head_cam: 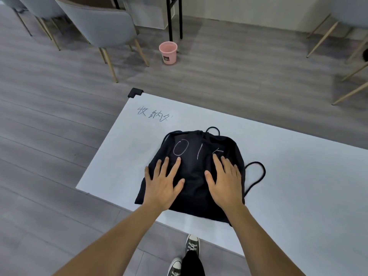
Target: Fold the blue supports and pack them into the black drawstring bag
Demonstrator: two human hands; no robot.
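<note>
The black drawstring bag point(196, 144) lies flat and bulging on the white table point(288, 176), with chalk figures written on its upper face. Its mouth at the far end is cinched shut, and a cord loop point(257, 174) trails off to the right. My left hand point(163, 182) rests palm down on the bag's left half, fingers spread. Flat on the right half lies my right hand point(225, 181), fingers also apart. Neither hand holds anything. No blue supports are visible anywhere.
Handwritten characters point(153, 113) mark the table near its far left corner, which has a black corner guard point(135, 92). On the grey floor beyond stand a pink bucket point(168, 52), grey chairs point(99, 26) at left and chair legs at right. My shoes show below the table edge.
</note>
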